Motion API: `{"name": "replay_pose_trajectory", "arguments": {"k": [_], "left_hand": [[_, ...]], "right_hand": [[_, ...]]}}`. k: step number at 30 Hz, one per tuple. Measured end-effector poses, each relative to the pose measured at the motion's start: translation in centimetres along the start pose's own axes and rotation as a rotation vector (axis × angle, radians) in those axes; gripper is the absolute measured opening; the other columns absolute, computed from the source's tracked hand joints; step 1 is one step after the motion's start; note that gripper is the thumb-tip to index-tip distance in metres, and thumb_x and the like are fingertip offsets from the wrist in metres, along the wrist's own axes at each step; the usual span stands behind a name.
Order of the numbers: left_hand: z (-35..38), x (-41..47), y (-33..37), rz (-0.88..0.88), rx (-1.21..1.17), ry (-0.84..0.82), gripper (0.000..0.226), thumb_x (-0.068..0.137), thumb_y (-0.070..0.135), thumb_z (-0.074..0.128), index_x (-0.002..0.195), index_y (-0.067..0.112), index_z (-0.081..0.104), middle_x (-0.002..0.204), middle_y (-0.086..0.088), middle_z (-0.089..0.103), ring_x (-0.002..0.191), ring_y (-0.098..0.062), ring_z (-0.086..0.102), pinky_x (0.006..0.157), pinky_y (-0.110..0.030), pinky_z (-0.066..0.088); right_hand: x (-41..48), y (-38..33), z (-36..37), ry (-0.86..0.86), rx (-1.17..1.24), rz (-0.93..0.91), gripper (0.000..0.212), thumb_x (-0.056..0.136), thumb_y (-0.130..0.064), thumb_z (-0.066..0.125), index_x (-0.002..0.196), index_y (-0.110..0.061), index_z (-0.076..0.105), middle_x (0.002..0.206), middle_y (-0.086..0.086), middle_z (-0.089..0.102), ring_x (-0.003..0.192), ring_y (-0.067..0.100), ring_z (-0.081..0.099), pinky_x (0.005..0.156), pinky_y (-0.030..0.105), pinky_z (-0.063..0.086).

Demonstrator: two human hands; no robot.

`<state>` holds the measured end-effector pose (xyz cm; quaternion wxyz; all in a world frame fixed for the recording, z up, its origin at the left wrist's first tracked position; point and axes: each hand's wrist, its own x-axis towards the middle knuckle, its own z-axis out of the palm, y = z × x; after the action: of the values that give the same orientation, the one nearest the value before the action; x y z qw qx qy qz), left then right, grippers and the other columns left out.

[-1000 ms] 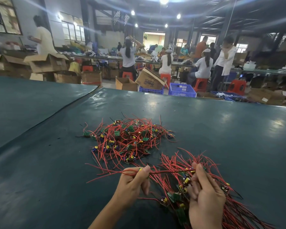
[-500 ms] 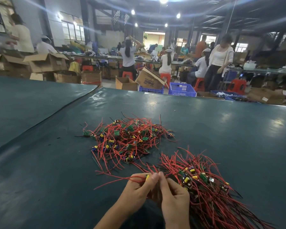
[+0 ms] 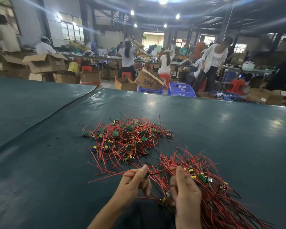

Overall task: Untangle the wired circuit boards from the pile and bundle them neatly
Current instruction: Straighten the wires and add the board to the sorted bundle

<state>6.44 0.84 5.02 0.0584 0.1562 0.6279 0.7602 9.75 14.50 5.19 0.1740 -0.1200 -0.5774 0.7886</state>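
Two heaps of wired circuit boards lie on the smooth dark green table mat (image 3: 40, 162). The tangled pile (image 3: 127, 139) sits ahead. The bundle (image 3: 221, 200) is at right, its thin red and black leads running far-left to near-right. The left hand (image 3: 134, 184) pinches red leads (image 3: 157, 171) stretched sideways to the right hand (image 3: 185, 192), whose curled fingers grip the bundle's edge. The boards are small green rectangles.

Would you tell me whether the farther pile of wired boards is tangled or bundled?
Tangled: the farther pile sprawls loose, wires crossing every way.
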Motion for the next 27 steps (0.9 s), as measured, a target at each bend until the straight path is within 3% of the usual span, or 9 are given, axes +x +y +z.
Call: {"name": "replay_pose_trajectory", "arguments": {"k": [3, 6, 9, 13, 15, 19, 21, 24, 27], "left_hand": [[0.1, -0.2, 0.0, -0.129, -0.063, -0.064, 0.048, 0.085, 0.041, 0.046, 0.054, 0.006, 0.053, 0.053, -0.009, 0.054, 0.049, -0.017, 0.054, 0.059, -0.024, 0.048], [0.2, -0.3, -0.1, -0.228, -0.096, -0.102, 0.043, 0.082, 0.045, 0.05, 0.054, 0.015, 0.064, 0.055, -0.001, 0.059, 0.052, -0.011, 0.059, 0.058, -0.019, 0.049], [0.3, -0.3, -0.3, -0.253, -0.073, -0.11, 0.046, 0.082, 0.049, 0.05, 0.057, 0.015, 0.069, 0.059, -0.002, 0.065, 0.056, -0.012, 0.063, 0.058, -0.019, 0.049], [-0.1, -0.2, -0.5, -0.198, -0.006, -0.125, 0.055, 0.084, 0.056, 0.045, 0.062, 0.01, 0.063, 0.058, -0.005, 0.059, 0.052, -0.015, 0.057, 0.055, -0.023, 0.047], [-0.3, 0.0, -0.7, -0.17, 0.01, -0.151, 0.059, 0.089, 0.054, 0.038, 0.066, 0.009, 0.068, 0.059, -0.005, 0.06, 0.053, -0.017, 0.059, 0.056, -0.025, 0.048], [-0.7, 0.4, -1.2, -0.163, -0.027, -0.071, 0.059, 0.087, 0.056, 0.038, 0.066, 0.01, 0.068, 0.057, -0.008, 0.058, 0.051, -0.018, 0.056, 0.055, -0.024, 0.046], [-1.0, 0.6, -1.2, -0.151, -0.056, -0.009, 0.057, 0.087, 0.055, 0.04, 0.066, 0.01, 0.069, 0.058, -0.011, 0.061, 0.051, -0.02, 0.055, 0.053, -0.025, 0.046], [-1.6, 1.4, -1.0, -0.069, -0.09, 0.144, 0.042, 0.085, 0.045, 0.051, 0.071, 0.01, 0.07, 0.07, -0.014, 0.065, 0.06, -0.021, 0.061, 0.051, -0.027, 0.049], [-2.9, 3.2, -0.4, 0.031, 0.147, 0.339, 0.018, 0.093, 0.02, 0.056, 0.084, 0.012, 0.069, 0.081, -0.009, 0.069, 0.074, -0.021, 0.064, 0.058, -0.03, 0.055]], "right_hand": [[-0.8, 0.5, 0.9, -0.204, -0.153, -0.02, 0.048, 0.081, -0.048, 0.053, 0.043, -0.019, 0.049, 0.043, -0.009, 0.035, 0.04, 0.004, 0.032, 0.043, 0.013, 0.031], [-1.3, 0.8, 1.2, -0.324, -0.258, 0.009, 0.061, 0.089, -0.042, 0.05, 0.034, -0.019, 0.04, 0.038, -0.005, 0.032, 0.038, 0.008, 0.031, 0.045, 0.019, 0.028], [-1.1, 1.2, 0.9, -0.292, -0.292, 0.046, 0.064, 0.096, -0.031, 0.053, 0.035, -0.019, 0.037, 0.038, -0.003, 0.032, 0.037, 0.01, 0.031, 0.044, 0.02, 0.028], [-0.7, 0.9, 0.4, -0.066, -0.157, 0.092, 0.061, 0.087, -0.039, 0.055, 0.033, -0.013, 0.048, 0.034, -0.003, 0.036, 0.035, 0.011, 0.034, 0.041, 0.023, 0.03], [-0.1, 0.4, -0.1, 0.061, 0.017, 0.153, 0.058, 0.086, -0.045, 0.053, 0.037, -0.014, 0.05, 0.035, -0.003, 0.034, 0.033, 0.012, 0.03, 0.036, 0.022, 0.028], [1.0, 0.1, -1.2, 0.118, 0.334, 0.214, 0.055, 0.1, -0.047, 0.035, 0.073, -0.006, 0.06, 0.045, -0.002, 0.038, 0.029, 0.008, 0.026, 0.03, 0.017, 0.024], [1.2, 0.5, -1.5, 0.106, 0.338, 0.19, 0.054, 0.1, -0.05, 0.033, 0.091, -0.007, 0.066, 0.049, -0.003, 0.043, 0.03, 0.006, 0.027, 0.03, 0.018, 0.024], [1.1, 1.0, -1.4, 0.085, 0.285, 0.119, 0.053, 0.095, -0.051, 0.037, 0.101, -0.008, 0.066, 0.051, -0.003, 0.047, 0.031, 0.007, 0.028, 0.031, 0.019, 0.025], [1.0, 1.4, -0.9, 0.051, 0.196, 0.043, 0.054, 0.083, -0.052, 0.044, 0.099, -0.006, 0.066, 0.051, -0.001, 0.048, 0.033, 0.009, 0.031, 0.032, 0.021, 0.026]]}}
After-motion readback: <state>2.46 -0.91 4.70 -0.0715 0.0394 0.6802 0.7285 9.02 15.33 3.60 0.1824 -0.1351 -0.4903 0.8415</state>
